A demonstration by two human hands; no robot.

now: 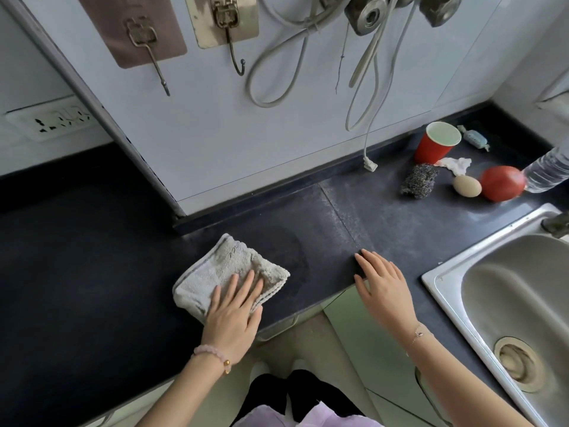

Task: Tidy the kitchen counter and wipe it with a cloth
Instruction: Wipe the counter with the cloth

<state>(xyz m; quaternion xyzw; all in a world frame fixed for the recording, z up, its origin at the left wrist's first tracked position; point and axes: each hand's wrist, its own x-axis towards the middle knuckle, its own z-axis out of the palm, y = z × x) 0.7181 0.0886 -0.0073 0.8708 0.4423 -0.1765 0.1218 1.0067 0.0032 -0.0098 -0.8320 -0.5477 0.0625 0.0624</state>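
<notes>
Dark kitchen counter (385, 217) runs along a pale wall, and a steel sink (443, 282) sits at the right.

The fingers (246, 285) of the left hand (234, 315) are straight and a little spread. They lie flat on top of a folded grey cloth (221, 269) and press it onto the counter near the front edge. A darker patch (286, 251) shows on the counter just right of the cloth.

The fingers (369, 260) of the right hand (385, 288) are straight too and close together. They rest flat on the counter edge and hold nothing. This hand is between the cloth and the sink and does not touch either one.

Far back by the wall, well away from both hands, is a small bunch of things. A red cup (434, 146) stands upright. Near it lie a steel scrubber (419, 180), a crumpled tissue (455, 166), a wrapped candy (474, 138), an egg (467, 186) and a round red fruit (502, 183). A clear bottle (548, 171) lies tipped beside the fruit.

Grey cords (277, 72) and two metal hooks (234, 47) hang on the wall above.
</notes>
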